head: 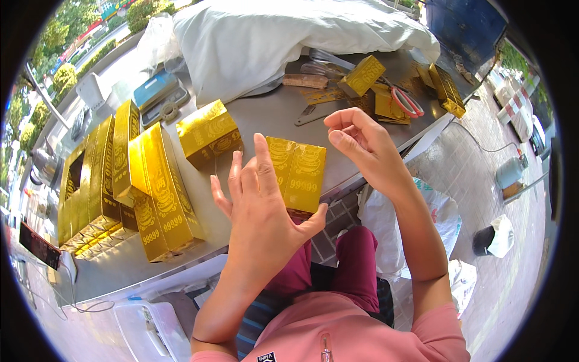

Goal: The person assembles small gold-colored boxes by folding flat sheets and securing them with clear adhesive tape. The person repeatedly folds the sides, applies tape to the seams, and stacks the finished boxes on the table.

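My left hand [267, 208] is spread beside a small gold printed paper box [305, 174] near the table's front edge. Its index finger lies along the box's left side and its thumb is at the lower right corner; whether they grip it is hard to tell. To the right, above the table edge, my right hand [362, 147] is raised with fingers bent and a gap between thumb and index; nothing shows in it. Another gold box [210, 131] sits beyond my left fingers. Long gold boxes [165, 199] and a stacked block of gold boxes [90, 190] stand at the left.
Red-handled scissors [407, 102], a gold box [362, 77] and gold scraps [389, 106] lie at the back right. A white cloth [253, 45] covers the table's far side. A scale [165, 102] and tape roll [169, 111] sit back left. A clear plastic bin [149, 332] is below.
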A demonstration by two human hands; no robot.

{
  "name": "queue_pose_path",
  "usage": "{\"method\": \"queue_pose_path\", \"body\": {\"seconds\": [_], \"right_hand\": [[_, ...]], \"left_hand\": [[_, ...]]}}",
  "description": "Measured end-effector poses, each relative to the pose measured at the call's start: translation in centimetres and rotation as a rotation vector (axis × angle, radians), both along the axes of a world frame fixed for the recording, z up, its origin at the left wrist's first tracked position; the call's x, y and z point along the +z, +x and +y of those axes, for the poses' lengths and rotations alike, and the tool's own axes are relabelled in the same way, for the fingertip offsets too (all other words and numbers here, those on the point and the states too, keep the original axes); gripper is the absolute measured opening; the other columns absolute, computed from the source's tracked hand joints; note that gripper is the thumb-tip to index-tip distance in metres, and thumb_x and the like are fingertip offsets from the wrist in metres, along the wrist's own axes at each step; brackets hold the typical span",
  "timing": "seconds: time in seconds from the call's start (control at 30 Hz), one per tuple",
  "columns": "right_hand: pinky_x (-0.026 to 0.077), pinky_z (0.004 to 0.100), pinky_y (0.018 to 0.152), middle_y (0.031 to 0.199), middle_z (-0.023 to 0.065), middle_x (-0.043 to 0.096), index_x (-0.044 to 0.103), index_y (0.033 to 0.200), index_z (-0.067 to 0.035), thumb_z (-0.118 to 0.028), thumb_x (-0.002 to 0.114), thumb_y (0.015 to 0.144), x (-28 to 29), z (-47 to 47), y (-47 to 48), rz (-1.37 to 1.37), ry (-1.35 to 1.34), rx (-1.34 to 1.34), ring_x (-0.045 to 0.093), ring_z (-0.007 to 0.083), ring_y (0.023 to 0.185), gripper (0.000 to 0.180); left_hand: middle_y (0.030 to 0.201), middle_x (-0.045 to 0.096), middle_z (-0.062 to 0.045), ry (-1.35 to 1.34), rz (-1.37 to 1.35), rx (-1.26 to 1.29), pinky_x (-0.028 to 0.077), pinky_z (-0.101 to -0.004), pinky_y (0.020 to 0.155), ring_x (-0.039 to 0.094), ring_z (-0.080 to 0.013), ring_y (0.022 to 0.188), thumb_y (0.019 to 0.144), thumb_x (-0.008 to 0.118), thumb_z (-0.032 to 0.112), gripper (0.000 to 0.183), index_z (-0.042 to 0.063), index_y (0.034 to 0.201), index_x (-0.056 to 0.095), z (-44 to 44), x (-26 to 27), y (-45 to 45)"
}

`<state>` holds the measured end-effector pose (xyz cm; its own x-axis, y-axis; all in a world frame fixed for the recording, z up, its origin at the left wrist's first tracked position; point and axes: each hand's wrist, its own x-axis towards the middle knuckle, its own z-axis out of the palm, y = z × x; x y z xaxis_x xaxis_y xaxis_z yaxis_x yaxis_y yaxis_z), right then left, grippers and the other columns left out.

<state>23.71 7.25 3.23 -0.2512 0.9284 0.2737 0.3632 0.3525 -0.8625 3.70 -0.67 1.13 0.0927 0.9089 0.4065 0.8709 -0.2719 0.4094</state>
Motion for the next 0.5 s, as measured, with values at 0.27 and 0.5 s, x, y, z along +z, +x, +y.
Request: {"method": "queue_pose_path", "body": {"seconds": [0.27,0.5], "right_hand": [[0.043,0.0241,0.083,0.101,-0.0004,0.063,0.066,0.117,-0.004,-0.010,0.065,0.098,3.5,-1.9,0.6,-0.007,0.478,-0.068,0.053,0.0066,0.089,0.020],[0.045,0.0259,0.080,0.104,0.0005,0.065,0.065,0.115,-0.003,-0.010,0.066,0.096,3.0,-1.2,-0.3,-0.062,0.485,-0.006,0.055,0.0089,0.088,0.020]], "left_hand": [[0.156,0.040,-0.026,0.084,0.122,-0.111,0.004,-0.0655,0.121,0.028,-0.0459,0.150,0.070,0.088,0.044,0.132,0.004,0.165,0.006,0.0,1.3,-1.1],[0.156,0.036,-0.026,-0.015,0.100,-0.142,0.007,-0.0711,0.118,0.023,-0.0521,0.150,0.073,0.084,0.059,0.135,0.002,0.165,0.004,0.3,0.8,-1.7]]}}
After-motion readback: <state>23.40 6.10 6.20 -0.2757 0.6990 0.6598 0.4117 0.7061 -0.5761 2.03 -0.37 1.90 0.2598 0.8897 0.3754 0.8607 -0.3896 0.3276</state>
